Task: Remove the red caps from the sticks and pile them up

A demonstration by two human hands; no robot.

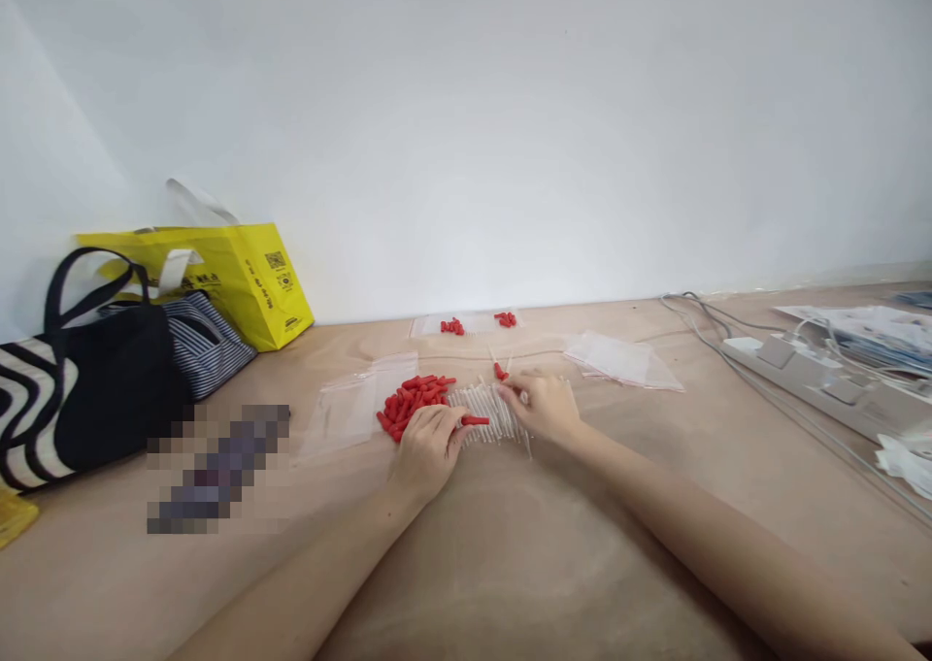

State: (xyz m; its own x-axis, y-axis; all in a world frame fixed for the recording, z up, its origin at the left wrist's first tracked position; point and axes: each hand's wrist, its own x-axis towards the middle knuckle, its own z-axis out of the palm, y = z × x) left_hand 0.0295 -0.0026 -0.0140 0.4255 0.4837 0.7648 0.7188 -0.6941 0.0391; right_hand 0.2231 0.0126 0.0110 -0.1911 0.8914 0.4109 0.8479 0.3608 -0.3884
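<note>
A pile of small red caps (412, 400) lies on the tan table next to a heap of thin clear tubes (493, 411). My left hand (426, 450) rests at the near edge of the red pile, its fingers pinched on a red cap (476, 420). My right hand (543, 407) lies over the clear tubes, fingers curled on a tube tipped with red (500, 373).
Clear zip bags (348, 406) lie left of the pile, more bags (618, 358) to the right, and two bags with red caps (475, 324) by the wall. A yellow bag (240, 278) and black-and-white totes (80, 389) stand at left. A power strip (815, 380) with cables sits at right.
</note>
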